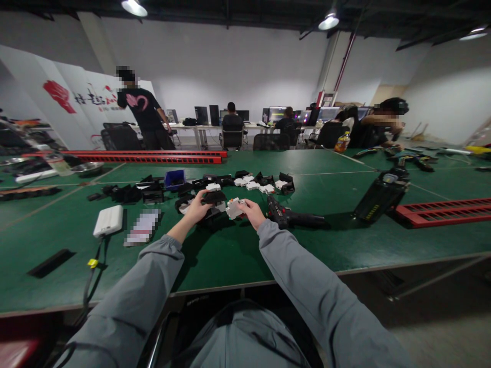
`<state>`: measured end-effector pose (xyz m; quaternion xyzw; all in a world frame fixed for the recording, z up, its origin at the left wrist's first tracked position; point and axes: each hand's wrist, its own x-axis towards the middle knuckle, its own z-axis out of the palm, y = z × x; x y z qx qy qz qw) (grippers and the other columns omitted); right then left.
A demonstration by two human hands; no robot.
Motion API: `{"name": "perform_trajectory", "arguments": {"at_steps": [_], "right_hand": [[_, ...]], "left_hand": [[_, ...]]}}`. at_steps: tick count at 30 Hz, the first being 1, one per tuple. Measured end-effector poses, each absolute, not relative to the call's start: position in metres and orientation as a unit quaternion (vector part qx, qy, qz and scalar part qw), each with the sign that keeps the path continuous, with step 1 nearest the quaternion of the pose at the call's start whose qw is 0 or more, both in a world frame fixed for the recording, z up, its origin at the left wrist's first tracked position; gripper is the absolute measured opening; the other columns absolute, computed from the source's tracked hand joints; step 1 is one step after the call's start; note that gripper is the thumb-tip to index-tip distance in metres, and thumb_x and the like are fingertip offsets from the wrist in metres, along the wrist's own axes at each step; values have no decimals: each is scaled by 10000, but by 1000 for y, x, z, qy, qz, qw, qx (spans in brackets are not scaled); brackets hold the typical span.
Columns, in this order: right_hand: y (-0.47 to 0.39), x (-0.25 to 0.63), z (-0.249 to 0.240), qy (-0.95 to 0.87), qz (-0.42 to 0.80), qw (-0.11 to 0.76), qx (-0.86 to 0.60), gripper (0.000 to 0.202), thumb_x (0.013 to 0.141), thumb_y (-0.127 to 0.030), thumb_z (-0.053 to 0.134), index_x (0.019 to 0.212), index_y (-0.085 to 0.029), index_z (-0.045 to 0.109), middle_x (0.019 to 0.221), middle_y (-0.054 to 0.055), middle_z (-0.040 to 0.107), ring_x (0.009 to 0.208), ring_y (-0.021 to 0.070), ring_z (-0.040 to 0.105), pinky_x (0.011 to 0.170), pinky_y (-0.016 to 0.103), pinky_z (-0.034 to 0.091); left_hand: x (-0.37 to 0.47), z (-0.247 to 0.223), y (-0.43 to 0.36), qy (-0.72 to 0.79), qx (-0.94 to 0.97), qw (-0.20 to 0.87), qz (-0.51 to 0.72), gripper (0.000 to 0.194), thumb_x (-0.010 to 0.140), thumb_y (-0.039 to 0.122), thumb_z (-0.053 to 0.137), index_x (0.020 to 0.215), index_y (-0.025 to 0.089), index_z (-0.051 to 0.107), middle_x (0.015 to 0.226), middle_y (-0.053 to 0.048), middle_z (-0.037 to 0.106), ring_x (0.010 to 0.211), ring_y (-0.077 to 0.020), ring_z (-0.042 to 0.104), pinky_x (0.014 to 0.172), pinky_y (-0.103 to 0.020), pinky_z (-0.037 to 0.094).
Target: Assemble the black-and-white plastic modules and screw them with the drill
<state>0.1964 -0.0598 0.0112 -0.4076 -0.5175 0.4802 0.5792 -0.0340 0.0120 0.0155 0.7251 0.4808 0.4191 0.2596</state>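
Note:
My right hand [253, 213] pinches a small white plastic module [233, 208], shaped like a circuit breaker, with tiny orange and green marks. Close by on the left, my left hand [196, 208] has its fingers curled around a black plastic housing [217, 197]. The two pieces are near each other; whether they touch I cannot tell. Beneath and behind my left hand lie more black and white parts, partly hidden by it. A black power tool [291, 214] with red details lies just right of my right hand.
Behind my hands runs a row of black housings and white modules [267, 189], with a blue bin [174, 180]. A phone [143, 227], a white box [108, 221] with a cable and a black strip [51, 263] lie left. A black cylindrical device [381, 197] and red rail [448, 212] are right.

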Motion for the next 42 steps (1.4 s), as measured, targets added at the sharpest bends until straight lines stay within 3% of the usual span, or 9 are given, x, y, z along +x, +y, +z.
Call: {"name": "perform_trajectory", "arguments": {"at_steps": [6, 17, 22, 26, 34, 42], "right_hand": [[-54, 197, 8, -539, 435, 600, -399, 269, 629, -190, 609, 881, -196, 703, 849, -6, 693, 771, 151, 597, 732, 262, 471], [-50, 199, 1, -544, 419, 595, -418, 280, 639, -172, 587, 892, -186, 706, 805, -14, 681, 746, 141, 591, 712, 251, 473], [-48, 199, 0, -520, 434, 599, -427, 264, 662, -240, 655, 917, -176, 681, 828, 2, 682, 725, 147, 598, 644, 259, 499], [-47, 198, -1, -505, 456, 599, -422, 263, 682, -321, 698, 888, -159, 672, 819, 24, 690, 670, 145, 605, 603, 274, 517], [-44, 198, -4, -463, 493, 605, -420, 249, 698, -318, 754, 856, -145, 669, 744, 18, 696, 586, 118, 601, 568, 253, 530], [-46, 197, 4, -396, 546, 608, -419, 299, 907, -399, 563, 989, -119, 625, 783, 81, 715, 576, 142, 660, 499, 246, 528]], "left_hand": [[-34, 14, 14, 475, 731, 246, 424, 538, 725, 268, 598, 1251, 244, 486, 1156, -52, 637, 994, -213, 631, 852, -342, 501], [-36, 12, 18, 477, 738, 245, 410, 515, 754, 295, 599, 1251, 214, 489, 1126, -66, 652, 999, -224, 638, 847, -338, 503], [-38, 12, 21, 528, 719, 234, 387, 493, 760, 342, 629, 1208, 169, 516, 1149, -108, 652, 1045, -247, 629, 880, -347, 488], [-42, 12, 23, 586, 689, 241, 352, 498, 753, 427, 651, 1153, 147, 556, 1083, -128, 681, 942, -251, 659, 812, -340, 507], [-54, 17, 26, 631, 690, 226, 273, 498, 722, 430, 672, 1120, 139, 597, 1098, -145, 689, 969, -275, 655, 790, -326, 495], [-55, 31, 9, 672, 704, 121, 195, 542, 767, 532, 570, 1160, 159, 588, 1059, -181, 696, 985, -347, 647, 779, -373, 467]]}}
